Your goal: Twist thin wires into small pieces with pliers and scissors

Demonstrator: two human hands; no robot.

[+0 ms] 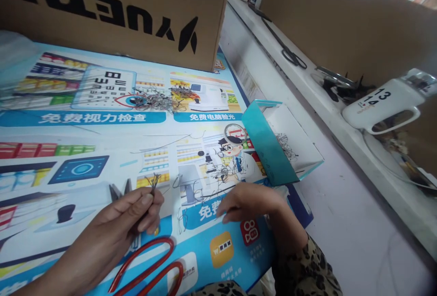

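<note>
Wire bundle [154, 181] is in the left hand [128, 216] — thumb and fingers are clamped on it. Red-handled scissors [163, 260] lie on the bench [68, 133], partly hidden by this hand. The right hand [247, 202] has bent fingers; I cannot tell its grip. Farther are loose wires [223, 171], an open turquoise box [268, 150], a wire pile [157, 101] — then a cardboard box [112, 36].

Left hand [131, 216] pinches bundle of thin dark strands [154, 181]; red-handled tool [170, 246] at near edge of bench [205, 275]. Right hand [252, 202] near right edge, fingers bent, beside open turquoise box [264, 143].
</note>
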